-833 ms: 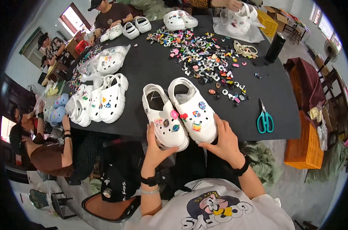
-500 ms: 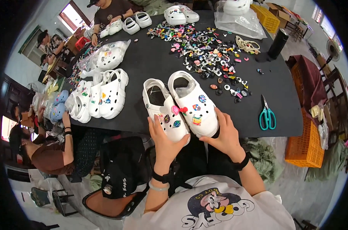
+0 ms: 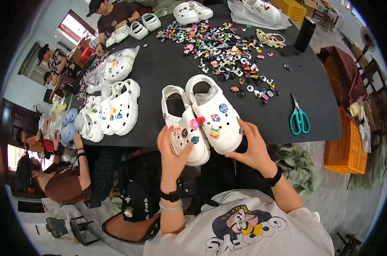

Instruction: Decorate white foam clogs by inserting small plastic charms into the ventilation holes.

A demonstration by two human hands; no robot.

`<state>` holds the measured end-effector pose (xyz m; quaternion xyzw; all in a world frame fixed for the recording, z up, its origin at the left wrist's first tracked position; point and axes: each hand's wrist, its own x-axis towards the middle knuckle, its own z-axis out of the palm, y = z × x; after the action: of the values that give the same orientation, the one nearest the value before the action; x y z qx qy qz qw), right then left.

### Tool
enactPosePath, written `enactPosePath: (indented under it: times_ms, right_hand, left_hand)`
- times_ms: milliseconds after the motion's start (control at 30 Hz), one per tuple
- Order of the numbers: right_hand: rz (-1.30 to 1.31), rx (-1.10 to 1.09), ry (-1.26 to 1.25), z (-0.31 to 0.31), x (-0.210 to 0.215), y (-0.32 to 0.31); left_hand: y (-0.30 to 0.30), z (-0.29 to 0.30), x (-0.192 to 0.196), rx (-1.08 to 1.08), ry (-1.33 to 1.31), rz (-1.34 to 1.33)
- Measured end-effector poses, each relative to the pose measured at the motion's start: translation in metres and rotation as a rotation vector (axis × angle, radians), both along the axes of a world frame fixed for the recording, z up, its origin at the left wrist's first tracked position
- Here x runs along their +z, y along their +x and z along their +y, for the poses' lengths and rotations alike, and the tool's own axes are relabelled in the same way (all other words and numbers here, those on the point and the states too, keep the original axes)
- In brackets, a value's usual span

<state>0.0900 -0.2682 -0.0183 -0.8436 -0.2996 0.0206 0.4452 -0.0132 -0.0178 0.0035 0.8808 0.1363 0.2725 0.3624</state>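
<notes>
A pair of white clogs with colourful charms sits side by side at the table's near edge, toes toward me. My left hand (image 3: pixel 173 149) grips the left clog (image 3: pixel 200 149), fingers along its outer side and thumb on its top near a round blue-green charm. The right clog (image 3: pixel 227 135) is in my right hand (image 3: pixel 255 149), fingers on its outer side and thumb by the toe. Pink and red charms (image 3: pixel 194 124) show where the two shoes meet. Clear plastic lies inside the right clog's opening.
Loose charms (image 3: pixel 227 51) spread beyond the clogs on the black table (image 3: pixel 159 64). Teal-handled scissors (image 3: pixel 299 121) lie at right, a black bottle (image 3: pixel 305 34) and rope (image 3: pixel 270 38) farther back. More white clogs (image 3: pixel 124 106) stand at left. Co-workers sit along the left and far sides.
My left thumb has moved up from the left clog's toe onto its decorated top. The right hand keeps its hold. The whole view has shifted slightly.
</notes>
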Motion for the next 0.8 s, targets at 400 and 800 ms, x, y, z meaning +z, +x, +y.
enactPosePath:
  times_ms: [400,800]
  right_hand:
    - [-0.105,0.006,0.003,-0.003,-0.009,-0.006]
    - [-0.154,0.019,-0.011,-0.004,-0.017,-0.005]
  left_hand:
    - [0.027,0.035,-0.001,-0.202,-0.028,0.123]
    - [0.034,0.022,0.000,-0.187,0.446,0.048]
